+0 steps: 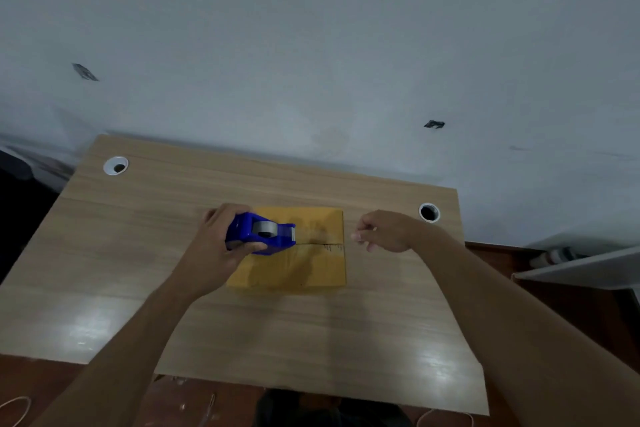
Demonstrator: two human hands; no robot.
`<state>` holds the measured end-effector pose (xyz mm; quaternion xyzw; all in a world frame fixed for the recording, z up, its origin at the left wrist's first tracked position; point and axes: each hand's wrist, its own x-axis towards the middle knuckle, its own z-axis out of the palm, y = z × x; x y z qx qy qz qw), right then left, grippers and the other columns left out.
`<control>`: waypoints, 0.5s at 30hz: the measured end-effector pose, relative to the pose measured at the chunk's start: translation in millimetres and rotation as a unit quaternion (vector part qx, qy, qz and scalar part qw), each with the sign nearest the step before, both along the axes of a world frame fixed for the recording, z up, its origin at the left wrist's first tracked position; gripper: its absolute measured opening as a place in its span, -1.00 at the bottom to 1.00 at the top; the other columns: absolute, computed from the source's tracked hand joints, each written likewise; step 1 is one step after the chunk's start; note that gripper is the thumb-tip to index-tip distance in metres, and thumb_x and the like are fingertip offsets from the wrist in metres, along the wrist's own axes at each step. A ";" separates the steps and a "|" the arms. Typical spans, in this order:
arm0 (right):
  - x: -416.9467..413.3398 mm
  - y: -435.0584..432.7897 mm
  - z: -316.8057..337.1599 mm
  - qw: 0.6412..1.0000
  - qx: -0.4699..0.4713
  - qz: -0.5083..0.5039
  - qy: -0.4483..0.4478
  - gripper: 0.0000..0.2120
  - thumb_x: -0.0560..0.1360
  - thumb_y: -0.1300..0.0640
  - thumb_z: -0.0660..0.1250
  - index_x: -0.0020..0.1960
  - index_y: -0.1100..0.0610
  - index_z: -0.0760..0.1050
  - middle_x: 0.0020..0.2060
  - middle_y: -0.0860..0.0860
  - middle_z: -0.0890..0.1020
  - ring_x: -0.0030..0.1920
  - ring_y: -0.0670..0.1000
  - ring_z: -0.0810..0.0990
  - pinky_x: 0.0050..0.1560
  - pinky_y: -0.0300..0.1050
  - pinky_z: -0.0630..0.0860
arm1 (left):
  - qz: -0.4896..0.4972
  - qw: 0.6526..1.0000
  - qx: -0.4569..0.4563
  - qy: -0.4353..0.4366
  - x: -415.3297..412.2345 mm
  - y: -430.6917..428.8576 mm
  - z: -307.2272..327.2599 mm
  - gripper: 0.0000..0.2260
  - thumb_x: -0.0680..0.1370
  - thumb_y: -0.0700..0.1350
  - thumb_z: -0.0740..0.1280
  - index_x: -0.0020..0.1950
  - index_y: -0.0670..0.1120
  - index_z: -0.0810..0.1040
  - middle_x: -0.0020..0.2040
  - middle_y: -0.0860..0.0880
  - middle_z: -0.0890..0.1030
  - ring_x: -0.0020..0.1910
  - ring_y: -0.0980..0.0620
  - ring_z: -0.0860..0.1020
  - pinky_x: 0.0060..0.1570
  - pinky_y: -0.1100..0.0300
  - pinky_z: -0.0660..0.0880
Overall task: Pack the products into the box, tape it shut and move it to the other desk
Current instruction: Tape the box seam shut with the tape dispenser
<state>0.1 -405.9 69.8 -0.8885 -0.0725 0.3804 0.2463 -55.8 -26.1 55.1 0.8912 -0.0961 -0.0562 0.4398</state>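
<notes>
Left grip (221,246) curls round the blue tape dispenser (263,234) atop the closed box (294,267); right grip (384,232), fingers curled, hangs just beside the box, and I cannot tell if it holds anything

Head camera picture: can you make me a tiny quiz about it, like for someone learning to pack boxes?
1. True or false: the flaps of the box stand wide open.
2. Which hand grips the blue tape dispenser?
3. Fill in: the box sits on a wooden ____.
Key: 1 false, the flaps lie shut. 2 the left hand. 3 desk.
</notes>
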 end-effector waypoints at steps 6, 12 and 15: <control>4.3 4.3 -29.6 1.000 0.002 -0.013 0.021 -0.74 0.69 -0.03 0.32 0.13 0.18 0.56 0.06 0.05 0.70 0.00 0.12 0.74 0.16 0.14 0.62 | -0.002 0.999 0.035 -0.016 -2.1 -15.9 8.4 -0.57 0.55 0.00 0.60 0.35 0.10 0.53 0.25 0.31 0.51 0.23 0.08 0.39 0.14 0.38 0.38; 4.7 6.3 -51.9 0.999 0.020 -0.038 0.020 -0.85 0.70 -0.01 0.31 0.01 0.04 0.50 0.03 0.11 0.69 -0.05 0.13 0.66 0.11 0.18 0.61 | -0.001 0.999 0.047 -0.023 -3.3 -22.9 11.5 -0.56 0.54 0.03 0.60 0.33 0.17 0.49 0.24 0.30 0.51 0.22 0.04 0.38 0.14 0.32 0.38; 3.9 6.4 -58.2 0.998 0.031 -0.058 0.023 -0.88 0.69 0.01 0.31 0.00 0.01 0.51 -0.02 0.09 0.69 -0.11 0.10 0.63 0.09 0.20 0.62 | 0.008 0.999 0.047 -0.014 -2.3 -26.4 13.6 -0.56 0.54 0.02 0.60 0.33 0.16 0.50 0.24 0.29 0.51 0.24 0.05 0.37 0.13 0.35 0.38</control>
